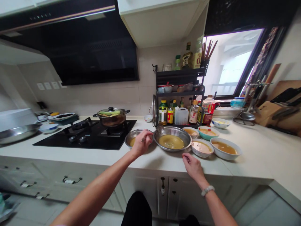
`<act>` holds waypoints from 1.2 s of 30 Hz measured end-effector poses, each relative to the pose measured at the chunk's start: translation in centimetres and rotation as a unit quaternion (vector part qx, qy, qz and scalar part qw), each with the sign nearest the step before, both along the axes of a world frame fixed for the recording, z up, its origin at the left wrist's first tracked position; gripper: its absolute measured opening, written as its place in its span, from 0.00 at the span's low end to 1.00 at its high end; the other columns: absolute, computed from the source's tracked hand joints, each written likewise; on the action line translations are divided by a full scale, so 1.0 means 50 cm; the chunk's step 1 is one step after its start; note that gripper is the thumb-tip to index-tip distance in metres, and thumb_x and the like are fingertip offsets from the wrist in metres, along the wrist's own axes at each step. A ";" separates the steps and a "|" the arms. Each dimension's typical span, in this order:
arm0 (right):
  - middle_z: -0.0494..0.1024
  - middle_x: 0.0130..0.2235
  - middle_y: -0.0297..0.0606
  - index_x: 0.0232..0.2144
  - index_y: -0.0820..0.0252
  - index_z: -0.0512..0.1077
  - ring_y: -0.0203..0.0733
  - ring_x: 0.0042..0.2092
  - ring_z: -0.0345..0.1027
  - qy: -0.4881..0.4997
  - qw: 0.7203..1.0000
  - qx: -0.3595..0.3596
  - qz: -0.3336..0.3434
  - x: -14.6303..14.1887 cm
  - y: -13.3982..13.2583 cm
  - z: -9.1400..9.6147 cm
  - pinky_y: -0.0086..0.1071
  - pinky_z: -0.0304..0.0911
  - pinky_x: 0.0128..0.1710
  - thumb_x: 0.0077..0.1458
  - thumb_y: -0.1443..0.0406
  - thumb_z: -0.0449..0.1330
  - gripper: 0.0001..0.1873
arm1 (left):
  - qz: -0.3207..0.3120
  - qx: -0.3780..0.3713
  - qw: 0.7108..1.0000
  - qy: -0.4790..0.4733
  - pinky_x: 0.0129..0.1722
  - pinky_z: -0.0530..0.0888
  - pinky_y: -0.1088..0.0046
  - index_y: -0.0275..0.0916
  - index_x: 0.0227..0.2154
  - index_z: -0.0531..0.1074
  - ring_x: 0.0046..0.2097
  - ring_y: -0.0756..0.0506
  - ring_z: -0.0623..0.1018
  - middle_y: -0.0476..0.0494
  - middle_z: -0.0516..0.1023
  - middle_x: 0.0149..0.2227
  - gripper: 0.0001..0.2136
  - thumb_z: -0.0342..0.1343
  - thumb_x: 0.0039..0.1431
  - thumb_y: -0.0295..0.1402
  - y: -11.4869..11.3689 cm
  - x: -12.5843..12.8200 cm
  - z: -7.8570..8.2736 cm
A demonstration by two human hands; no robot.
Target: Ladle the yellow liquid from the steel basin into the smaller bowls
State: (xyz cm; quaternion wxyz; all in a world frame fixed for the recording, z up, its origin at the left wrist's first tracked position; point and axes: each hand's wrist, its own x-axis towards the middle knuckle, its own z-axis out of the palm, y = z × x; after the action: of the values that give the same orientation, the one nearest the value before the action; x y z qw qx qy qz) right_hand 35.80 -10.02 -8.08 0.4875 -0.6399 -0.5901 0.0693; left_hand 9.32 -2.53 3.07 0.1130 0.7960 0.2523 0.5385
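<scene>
My left hand [142, 143] is closed above the smaller metal bowl [128, 138], which holds yellowish liquid and is partly hidden behind it. Whatever lies in those fingers is too small to make out. The large metal basin [188, 142] stands just right of that hand, with yellowish liquid [171, 142] in its bottom. My right hand [193, 166] has its fingers curled together at the counter's front, just below the basin and apart from its rim. What it may hold cannot be made out. Near it stand a patterned bowl [202, 153] and a white bowl [235, 155] of brownish liquid.
A lidded pot [111, 121] sits on the black gas hob [94, 138] to the left. Behind the basin, a black rack [181, 74] carries bottles and jars. A green bowl [208, 136] and a knife block [268, 113] are at the right. The counter's front edge runs beneath my hands.
</scene>
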 end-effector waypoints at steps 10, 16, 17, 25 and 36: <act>0.79 0.28 0.41 0.33 0.59 0.75 0.42 0.28 0.71 -0.004 1.000 0.008 -0.004 -0.001 0.000 0.000 0.31 0.64 0.30 0.49 0.59 0.51 0.16 | 0.207 -0.197 0.951 -0.117 0.24 0.72 0.73 0.37 0.30 0.70 0.22 0.46 0.77 0.47 0.75 0.19 0.10 0.45 0.55 0.35 0.047 -0.170 -0.042; 0.79 0.28 0.41 0.33 0.60 0.74 0.42 0.29 0.72 -0.001 1.000 -0.002 -0.006 -0.002 -0.001 0.001 0.31 0.64 0.30 0.49 0.58 0.51 0.16 | 0.208 -0.240 0.939 -0.129 0.26 0.73 0.71 0.37 0.29 0.70 0.23 0.44 0.78 0.47 0.75 0.19 0.10 0.45 0.51 0.34 0.058 -0.179 -0.078; 0.79 0.28 0.41 0.33 0.60 0.74 0.42 0.28 0.72 -0.001 1.000 -0.003 -0.005 -0.002 -0.001 0.002 0.32 0.64 0.30 0.49 0.58 0.51 0.16 | 0.211 -0.252 0.932 -0.153 0.26 0.73 0.70 0.36 0.28 0.70 0.23 0.44 0.78 0.47 0.75 0.18 0.10 0.46 0.50 0.34 0.061 -0.178 -0.078; 0.79 0.28 0.42 0.33 0.60 0.74 0.42 0.28 0.71 -0.004 1.000 0.000 -0.007 -0.001 -0.001 0.003 0.32 0.64 0.29 0.49 0.59 0.51 0.16 | 0.204 -0.323 0.851 -0.360 0.26 0.74 0.71 0.33 0.23 0.70 0.21 0.47 0.76 0.47 0.73 0.18 0.08 0.46 0.43 0.28 0.070 -0.176 -0.052; 0.78 0.27 0.41 0.33 0.60 0.74 0.41 0.28 0.71 -0.010 1.000 -0.001 -0.006 -0.002 -0.002 0.002 0.31 0.64 0.30 0.49 0.58 0.50 0.17 | 0.179 -0.313 0.853 -0.377 0.26 0.74 0.71 0.31 0.24 0.71 0.20 0.49 0.75 0.47 0.73 0.20 0.08 0.47 0.44 0.26 0.053 -0.154 0.002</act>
State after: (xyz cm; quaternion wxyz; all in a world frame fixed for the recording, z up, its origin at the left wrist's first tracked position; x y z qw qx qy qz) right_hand 35.71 -10.12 -7.99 0.4813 -0.6442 -0.5914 0.0601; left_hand 1.63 0.09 3.17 0.3446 0.3952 0.4837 0.7008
